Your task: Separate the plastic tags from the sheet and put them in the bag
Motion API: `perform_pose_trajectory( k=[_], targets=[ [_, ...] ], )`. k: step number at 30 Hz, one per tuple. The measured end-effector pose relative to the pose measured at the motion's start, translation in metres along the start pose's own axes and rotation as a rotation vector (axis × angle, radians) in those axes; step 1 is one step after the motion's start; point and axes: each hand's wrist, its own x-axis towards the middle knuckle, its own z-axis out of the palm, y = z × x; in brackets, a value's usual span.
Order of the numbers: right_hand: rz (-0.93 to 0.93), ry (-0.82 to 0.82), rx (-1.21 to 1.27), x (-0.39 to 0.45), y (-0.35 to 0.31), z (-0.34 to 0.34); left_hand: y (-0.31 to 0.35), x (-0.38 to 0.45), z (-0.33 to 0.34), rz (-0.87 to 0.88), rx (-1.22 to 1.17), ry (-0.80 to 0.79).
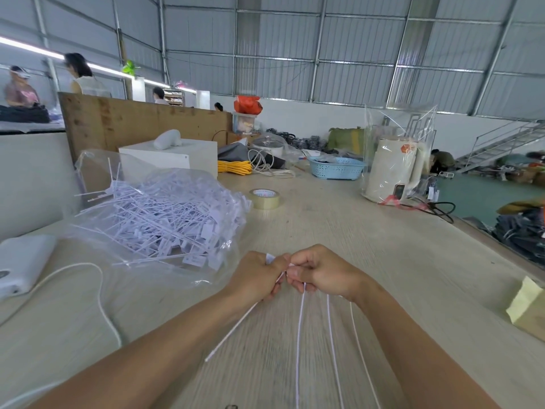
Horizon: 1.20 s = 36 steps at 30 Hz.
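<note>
Left hand (259, 276) pinches one tag (233, 329); right hand (321, 276) grips strip of three tags (330, 343). Tails trail near. Grips touching, mid desk (368, 246). Bag (165, 214) far left.

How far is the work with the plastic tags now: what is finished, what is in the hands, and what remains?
Done: many loose tags already lie in the clear bag. In hand: the left hand and right hand pinch a strip of tags between them, one tag angling off. Left: about three tails hang from the strip, unseparated.
</note>
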Motion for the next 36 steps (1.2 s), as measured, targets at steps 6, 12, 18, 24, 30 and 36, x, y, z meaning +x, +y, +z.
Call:
perform_pose_trajectory(
  k=[6,12,18,24,30,36],
  targets=[
    [-0.037,0.027,-0.013,0.003,0.004,0.0,0.001,0.003,-0.003,-0.145,-0.092,-0.066],
    [0.009,0.058,-0.12,0.007,0.019,0.0,0.028,-0.012,-0.015,-0.207,-0.121,-0.283],
    [-0.026,0.094,-0.095,0.003,0.026,-0.008,0.065,-0.023,-0.095,0.031,0.378,-0.378],
    [-0.025,0.059,-0.102,0.008,0.023,0.001,0.027,0.04,-0.155,-0.189,0.949,-0.025],
    [-0.06,0.077,-0.115,0.008,0.017,0.001,0.004,0.079,-0.133,0.035,1.198,0.136],
    [-0.051,0.064,-0.093,0.005,0.012,0.002,0.007,0.09,-0.11,0.114,1.198,0.301]
  ],
)
